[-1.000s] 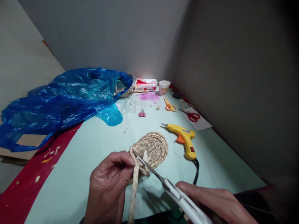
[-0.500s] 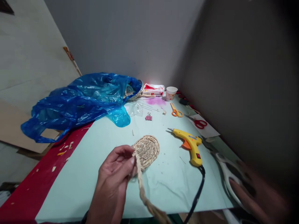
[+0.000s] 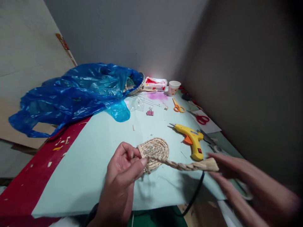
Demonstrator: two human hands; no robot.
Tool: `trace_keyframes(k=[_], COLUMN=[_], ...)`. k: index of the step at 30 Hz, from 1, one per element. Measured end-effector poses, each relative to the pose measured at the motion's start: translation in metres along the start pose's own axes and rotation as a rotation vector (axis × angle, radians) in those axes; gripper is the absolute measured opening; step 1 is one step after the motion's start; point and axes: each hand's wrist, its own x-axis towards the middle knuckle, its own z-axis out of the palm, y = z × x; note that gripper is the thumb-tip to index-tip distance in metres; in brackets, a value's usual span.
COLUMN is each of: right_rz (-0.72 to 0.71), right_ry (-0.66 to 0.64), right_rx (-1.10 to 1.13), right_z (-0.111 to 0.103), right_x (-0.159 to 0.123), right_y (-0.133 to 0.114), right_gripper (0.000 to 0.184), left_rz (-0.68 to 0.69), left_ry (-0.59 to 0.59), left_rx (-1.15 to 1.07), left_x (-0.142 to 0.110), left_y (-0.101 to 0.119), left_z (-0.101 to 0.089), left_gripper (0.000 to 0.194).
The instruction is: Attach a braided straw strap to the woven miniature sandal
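Note:
My left hand pinches the edge of a flat oval mat, coiled from braided natural fibre. From under its thumb, the mat's loose braid stretches out to the right above the table. My right hand, somewhat blurred, has its thumb and fingers on either side of the braid's thick cut end. Just beyond that hand lies a yellow glue gun with an orange trigger, its nozzle pointing left. Large pale-handled scissors lie to the right of the glue gun, partly hidden by my right hand.
A blue plastic bag covers the left back, with a woven basket at its mouth. Farther back are a paper cup, a red-white packet, a binder clip, orange scissors and red scissors. A wall stands right.
My right hand has left the large scissors and come to the braid's end. The braid, which hung toward me, now extends rightward. My left hand has moved slightly right with the mat.

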Motion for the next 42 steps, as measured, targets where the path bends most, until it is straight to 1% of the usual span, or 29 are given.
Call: trace_keyframes(k=[1,2,3,4,6,8,9,11,13,15,17,18,19,20,22,23,24,25,26,28,29,30,31,33,36,39,42], right_rz=[-0.019,0.002,0.025,0.065,0.096,0.169,0.229,0.377,0.487,0.53,0.512,0.495,0.473,0.446,0.368,0.292,0.206,0.096,-0.041,-0.335,-0.448,-0.539,-0.59,-0.61,-0.647,-0.677,-0.686], right_ry=[-0.061,-0.112,-0.201,-0.225,-0.199,-0.158,-0.158,-0.189,-0.218,-0.238,-0.262,-0.256,-0.205,-0.099,0.203,0.325,0.399,0.383,0.297,0.069,-0.02,-0.081,-0.111,-0.124,-0.157,-0.157,-0.158], right_rx=[0.114,0.261,0.433,0.6,0.728,0.777,0.802,0.892,0.993,1.055,1.06,1.032,0.98,0.896,0.611,0.437,0.288,0.173,0.092,0.012,-0.018,-0.059,-0.094,-0.118,-0.093,-0.067,-0.041], right_z=[0.012,0.024,0.036,0.046,0.061,0.069,0.072,0.075,0.077,0.077,0.074,0.07,0.065,0.059,0.049,0.045,0.043,0.043,0.045,0.05,0.053,0.055,0.056,0.056,0.054,0.055,0.057], right_x=[0.009,0.018,0.027,0.036,0.048,0.054,0.055,0.055,0.055,0.056,0.057,0.057,0.056,0.054,0.049,0.046,0.043,0.041,0.041,0.044,0.048,0.052,0.056,0.063,0.069,0.069,0.065], right_y=[-0.023,-0.044,-0.062,-0.075,-0.09,-0.092,-0.091,-0.088,-0.086,-0.084,-0.081,-0.079,-0.076,-0.074,-0.071,-0.071,-0.071,-0.072,-0.073,-0.074,-0.074,-0.073,-0.073,-0.071,-0.071,-0.072,-0.072], right_gripper=[0.037,0.034,0.036,0.036,0.023,0.008,0.007,0.017,0.028,0.032,0.034,0.038,0.04,0.04,0.033,0.028,0.025,0.024,0.025,0.026,0.026,0.027,0.029,0.031,0.035,0.036,0.036], left_rz=[0.004,0.006,0.009,0.013,0.02,0.03,0.036,0.044,0.047,0.041,0.01,-0.006,-0.019,-0.027,-0.025,-0.023,-0.025,-0.027,-0.027,-0.024,-0.022,-0.023,-0.026,-0.04,-0.056,-0.033,-0.022], left_ry=[0.003,0.003,0.001,-0.002,-0.007,-0.002,0.004,0.007,-0.01,-0.025,-0.009,0.009,0.029,0.046,0.067,0.072,0.071,0.065,0.056,0.041,0.043,0.048,0.057,0.068,0.067,0.067,0.091], left_rx=[-0.002,-0.002,-0.002,-0.004,-0.008,-0.02,-0.027,-0.053,-0.083,-0.094,-0.082,-0.076,-0.071,-0.068,-0.06,-0.055,-0.049,-0.044,-0.04,-0.032,-0.024,-0.012,0.003,0.033,0.053,0.081,0.175], left_x=[-0.001,-0.001,-0.002,-0.002,-0.003,-0.003,-0.003,-0.002,-0.001,-0.001,0.0,0.001,0.001,0.002,0.004,0.004,0.005,0.005,0.005,0.004,0.003,0.003,0.002,0.001,0.002,0.003,0.002], left_y=[-0.001,-0.002,-0.003,-0.004,-0.006,-0.008,-0.009,-0.011,-0.012,-0.013,-0.013,-0.013,-0.013,-0.013,-0.013,-0.013,-0.013,-0.014,-0.014,-0.015,-0.015,-0.014,-0.014,-0.013,-0.012,-0.013,-0.011], left_z=[0.001,0.001,0.002,0.002,0.002,0.002,0.002,0.003,0.004,0.004,0.004,0.003,0.003,0.002,0.001,0.001,0.001,0.001,0.001,0.0,0.0,0.0,0.0,-0.001,-0.001,-0.003,-0.006], left_gripper=[0.031,0.033,0.034,0.035,0.034,0.034,0.034,0.034,0.035,0.035,0.034,0.034,0.033,0.034,0.035,0.037,0.038,0.038,0.038,0.038,0.038,0.038,0.038,0.038,0.038,0.035,0.032])
